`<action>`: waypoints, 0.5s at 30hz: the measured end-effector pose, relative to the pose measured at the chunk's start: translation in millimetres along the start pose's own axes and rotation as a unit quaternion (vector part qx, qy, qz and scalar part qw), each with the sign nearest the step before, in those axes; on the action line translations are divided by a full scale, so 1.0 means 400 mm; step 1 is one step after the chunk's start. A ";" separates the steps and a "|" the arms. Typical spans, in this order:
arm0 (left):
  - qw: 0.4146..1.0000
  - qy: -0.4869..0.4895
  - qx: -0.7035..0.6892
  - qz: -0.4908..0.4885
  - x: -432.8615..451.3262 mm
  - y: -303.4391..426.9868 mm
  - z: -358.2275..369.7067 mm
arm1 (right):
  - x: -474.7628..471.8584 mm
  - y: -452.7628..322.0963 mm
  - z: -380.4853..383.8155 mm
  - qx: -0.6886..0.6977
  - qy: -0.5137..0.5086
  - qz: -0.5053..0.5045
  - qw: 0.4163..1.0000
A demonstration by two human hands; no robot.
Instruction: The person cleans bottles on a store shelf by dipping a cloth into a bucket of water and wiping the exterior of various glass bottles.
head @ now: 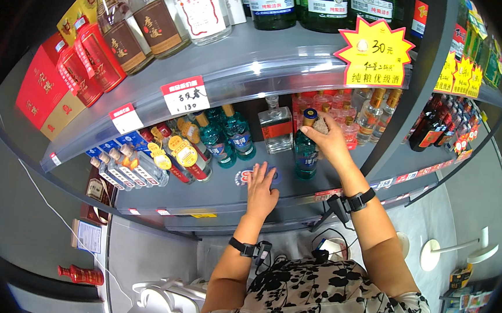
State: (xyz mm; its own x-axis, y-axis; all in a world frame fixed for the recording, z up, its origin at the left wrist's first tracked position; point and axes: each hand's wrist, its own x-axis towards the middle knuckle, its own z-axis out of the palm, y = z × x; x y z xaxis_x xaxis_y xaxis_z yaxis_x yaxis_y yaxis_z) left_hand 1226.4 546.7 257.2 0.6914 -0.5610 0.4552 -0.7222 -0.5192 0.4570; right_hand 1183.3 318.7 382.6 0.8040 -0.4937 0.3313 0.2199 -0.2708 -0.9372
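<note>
My right hand (328,138) is at the neck of a teal glass liquor bottle (306,154) with a dark blue cap, upright near the shelf's front edge; a greyish-brown crumpled cloth (321,125) sits between the fingers. The fingertips behind the neck are partly hidden. My left hand (262,190) lies palm down on the grey shelf (226,198), fingers spread, beside a round printed sticker (244,178). Behind the hands stands a square clear glass bottle (276,130) with a red label. Two more teal bottles (239,134) stand to the left.
An upper shelf (258,48) with bottles and hanging price cards (186,95) overhangs the hands. Small clear bottles (132,170) stand at left, gold-capped bottles (372,117) at right. A dark upright post (405,106) rises right of my right hand.
</note>
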 end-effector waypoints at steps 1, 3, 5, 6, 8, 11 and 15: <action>0.999 0.000 -0.045 0.005 0.008 0.021 -0.003 | 0.004 -0.005 -0.007 -0.080 0.017 -0.009 0.997; 0.998 0.006 -0.070 0.007 0.017 0.038 -0.003 | 0.024 0.048 0.006 -0.141 0.051 -0.068 0.986; 0.990 0.017 -0.140 0.000 0.020 0.040 -0.004 | 0.027 0.017 0.025 -0.146 0.011 -0.042 0.988; 0.990 0.017 -0.141 -0.001 0.022 0.044 -0.002 | 0.025 0.008 0.027 -0.125 0.008 -0.018 0.992; 0.982 0.018 -0.186 -0.012 0.024 0.060 0.006 | 0.019 0.032 0.028 -0.097 0.023 -0.043 0.994; 0.972 0.008 -0.235 -0.007 0.037 0.103 0.004 | -0.001 0.066 0.006 -0.070 0.061 -0.081 0.992; 0.966 -0.018 -0.259 -0.020 0.043 0.137 -0.036 | -0.066 -0.075 0.024 -0.043 0.051 -0.117 0.991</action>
State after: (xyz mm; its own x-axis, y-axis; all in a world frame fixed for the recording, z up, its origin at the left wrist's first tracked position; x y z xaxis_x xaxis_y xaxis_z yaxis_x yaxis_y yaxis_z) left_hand 1199.0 517.9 301.1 0.7105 -0.5742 0.4069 -0.5820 -0.1543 0.7984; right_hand 1160.9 347.8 401.0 0.6760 -0.4885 0.5517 0.3423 -0.4549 -0.8221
